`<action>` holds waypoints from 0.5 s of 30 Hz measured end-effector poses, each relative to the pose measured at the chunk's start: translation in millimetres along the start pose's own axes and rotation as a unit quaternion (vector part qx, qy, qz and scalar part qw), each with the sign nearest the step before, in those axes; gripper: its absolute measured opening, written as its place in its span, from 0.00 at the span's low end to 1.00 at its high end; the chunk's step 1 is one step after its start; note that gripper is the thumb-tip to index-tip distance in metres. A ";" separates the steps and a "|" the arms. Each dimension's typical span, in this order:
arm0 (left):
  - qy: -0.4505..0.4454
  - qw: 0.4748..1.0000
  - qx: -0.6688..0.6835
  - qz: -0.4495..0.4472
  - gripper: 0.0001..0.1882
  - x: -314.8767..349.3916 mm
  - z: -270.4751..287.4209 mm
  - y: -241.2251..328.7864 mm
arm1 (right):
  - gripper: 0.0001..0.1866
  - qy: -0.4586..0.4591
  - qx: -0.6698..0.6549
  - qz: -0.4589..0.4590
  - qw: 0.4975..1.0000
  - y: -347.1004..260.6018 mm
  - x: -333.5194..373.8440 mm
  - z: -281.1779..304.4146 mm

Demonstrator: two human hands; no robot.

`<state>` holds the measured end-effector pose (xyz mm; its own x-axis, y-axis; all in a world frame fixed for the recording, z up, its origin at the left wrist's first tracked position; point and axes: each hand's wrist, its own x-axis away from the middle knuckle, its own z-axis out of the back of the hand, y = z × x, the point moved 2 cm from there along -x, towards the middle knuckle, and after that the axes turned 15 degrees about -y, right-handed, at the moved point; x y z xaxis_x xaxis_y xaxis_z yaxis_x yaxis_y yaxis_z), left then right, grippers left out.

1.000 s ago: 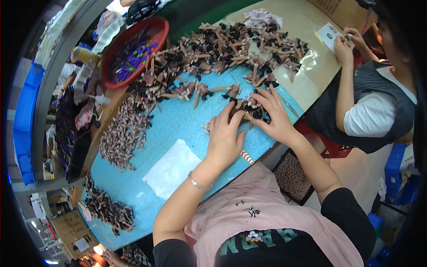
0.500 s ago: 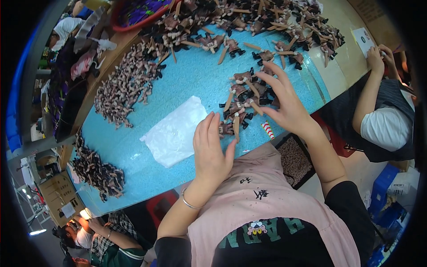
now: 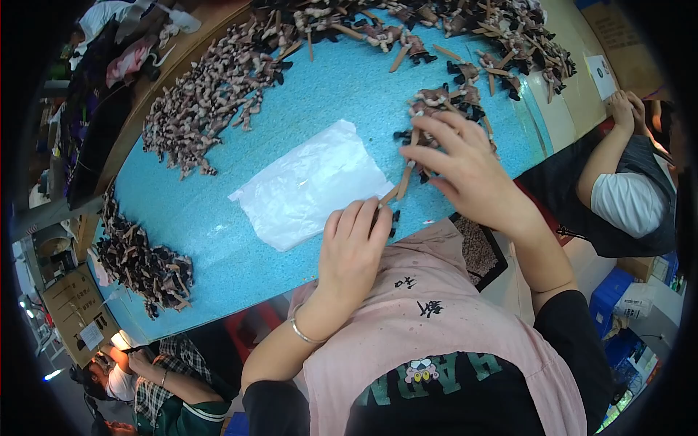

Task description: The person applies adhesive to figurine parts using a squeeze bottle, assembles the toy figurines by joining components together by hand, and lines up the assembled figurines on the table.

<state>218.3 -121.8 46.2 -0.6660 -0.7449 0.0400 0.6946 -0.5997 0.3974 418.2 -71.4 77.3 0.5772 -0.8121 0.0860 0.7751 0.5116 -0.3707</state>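
Note:
My left hand [image 3: 352,251] is at the near edge of the blue table, fingers curled over a small toy figure [image 3: 395,222]. Most of that figure is hidden; a dark end and a flat brown stick-like piece [image 3: 390,195] stick out past the fingers. My right hand [image 3: 465,163] reaches over a cluster of similar brown, pinkish and black figures [image 3: 432,97], its fingers bent but apart. Below its fingertips lie a figure's dark part and flat brown pieces [image 3: 406,180]. A crinkled white plastic sheet [image 3: 313,185] lies left of both hands.
Heaps of figures [image 3: 480,22] line the far side; pale pinkish parts [image 3: 200,109] pile up at left, and dark parts [image 3: 145,265] at the near left. Another person's arm [image 3: 607,160] is at right, and a person [image 3: 156,374] sits lower left. A cardboard box [image 3: 76,312] stands beyond.
My left hand has closed over a figure at the near edge. The figure cluster and my right hand sit farther right, apart from the left. The whole view has shifted slightly.

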 end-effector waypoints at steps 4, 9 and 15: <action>-0.013 1.000 0.000 -0.014 0.17 33.4 5.7 -16.5 | 0.29 0.017 -0.006 -0.050 0.999 4.1 -2.8 5.4; 0.016 0.998 0.054 -0.015 0.19 59.1 5.9 -36.7 | 0.27 0.005 0.106 -0.045 0.993 -18.2 -5.9 27.2; 0.035 0.994 0.091 0.057 0.29 65.0 8.6 -25.7 | 0.23 -0.118 0.165 0.014 0.979 -32.0 -10.2 -2.1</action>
<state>154.8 -152.3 46.5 -0.5611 -0.8272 0.0317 0.6989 -0.4528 0.5536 386.9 -80.1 86.3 0.6132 -0.7285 0.3054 0.7761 0.6276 -0.0611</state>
